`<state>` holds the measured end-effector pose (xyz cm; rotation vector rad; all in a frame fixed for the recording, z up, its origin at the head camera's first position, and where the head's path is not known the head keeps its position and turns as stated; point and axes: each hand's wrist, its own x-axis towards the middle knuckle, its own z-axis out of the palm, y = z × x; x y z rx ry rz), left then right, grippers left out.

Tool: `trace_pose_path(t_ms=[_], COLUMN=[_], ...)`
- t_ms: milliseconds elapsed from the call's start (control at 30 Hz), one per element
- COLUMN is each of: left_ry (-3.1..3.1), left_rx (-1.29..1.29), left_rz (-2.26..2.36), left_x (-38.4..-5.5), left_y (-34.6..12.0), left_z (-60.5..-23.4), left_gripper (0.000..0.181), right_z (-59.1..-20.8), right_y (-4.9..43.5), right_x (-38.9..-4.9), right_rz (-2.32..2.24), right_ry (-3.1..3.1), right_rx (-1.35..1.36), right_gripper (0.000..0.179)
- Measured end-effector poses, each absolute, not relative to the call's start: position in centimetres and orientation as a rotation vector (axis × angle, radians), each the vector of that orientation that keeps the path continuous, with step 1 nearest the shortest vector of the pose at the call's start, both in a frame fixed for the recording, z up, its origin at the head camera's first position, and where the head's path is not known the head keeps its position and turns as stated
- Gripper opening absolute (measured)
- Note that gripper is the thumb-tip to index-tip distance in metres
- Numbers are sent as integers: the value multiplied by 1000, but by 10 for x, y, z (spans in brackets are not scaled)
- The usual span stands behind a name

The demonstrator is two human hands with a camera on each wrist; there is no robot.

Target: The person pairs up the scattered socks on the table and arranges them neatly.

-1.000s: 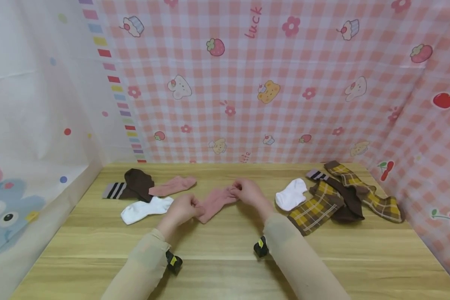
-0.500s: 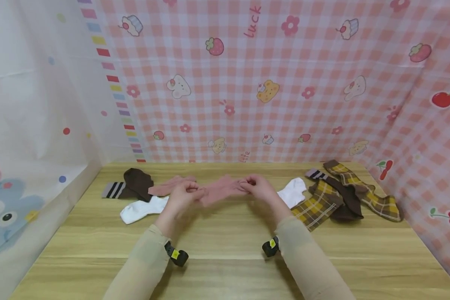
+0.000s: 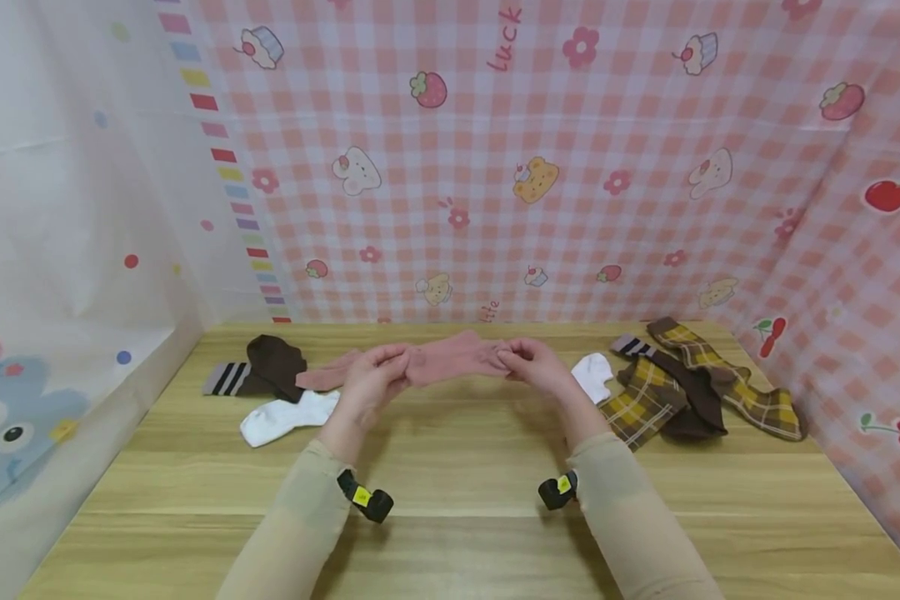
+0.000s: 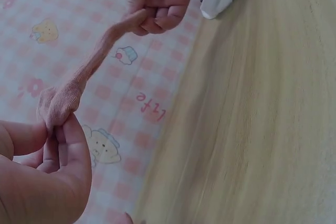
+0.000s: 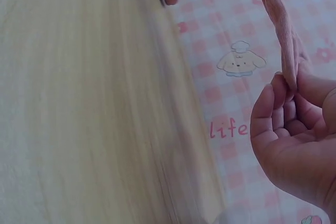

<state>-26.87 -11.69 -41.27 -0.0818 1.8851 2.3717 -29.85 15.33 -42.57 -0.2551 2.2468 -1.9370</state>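
Observation:
A pink sock [image 3: 453, 358] is stretched sideways above the table between both hands. My left hand [image 3: 375, 382] pinches its left end between thumb and fingers, and in the left wrist view the cloth [image 4: 65, 98] bunches at those fingertips. At the other end my right hand [image 3: 543, 372] pinches the sock; the right wrist view shows the ribbed knit [image 5: 283, 30] rising from the thumb and index finger. Behind the left hand lies a second pink sock [image 3: 326, 372], partly hidden. A white sock [image 3: 281, 419] lies just left of that hand.
On the wooden table [image 3: 457, 483], a dark brown sock [image 3: 276, 367] with a striped grey cuff lies far left. To the right are a white sock [image 3: 592, 377], yellow-brown plaid socks [image 3: 645, 404] and another brown sock [image 3: 693, 408]. A pink checked cloth [image 3: 450, 167] hangs behind.
Both hands have lifted the pink sock off the table and moved it up and away. The hands have spread a little, pulling it straighter and more level. The other socks stay put.

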Motion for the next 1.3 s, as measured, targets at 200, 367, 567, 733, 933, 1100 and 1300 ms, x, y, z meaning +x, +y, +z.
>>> trace_pose_path(t_ms=[200, 367, 567, 733, 933, 1100, 1300], left_ry=[1929, 2055, 2180, 2241, 2415, 2598, 2631], left_rx=[1, 7, 12, 29, 25, 50, 17], left_rz=[2403, 2318, 2208, 2157, 2015, 1837, 1762], left_x=[-275, -281, -292, -302, -310, -310, -310], left_y=[-107, -103, -98, -93, -88, -82, -77], left_z=[-414, -416, -417, -422, -433, -439, -448], left_gripper=[30, 28, 24, 21, 17, 14, 12], right_z=[-420, -422, -427, -433, -439, -441, -443], right_y=[164, 173, 181, 184, 182, 178, 177], right_x=[-294, -296, -299, -301, -301, -301, -301], right_rz=[-2055, -2070, -1992, -1861, -1610, -1391, -1169], right_ry=[2044, 1983, 2072, 2198, 2468, 2653, 2796], right_rx=[-205, -233, -198, -124, -157, -160, -168], right_gripper=[22, 24, 22, 22, 22, 16, 15])
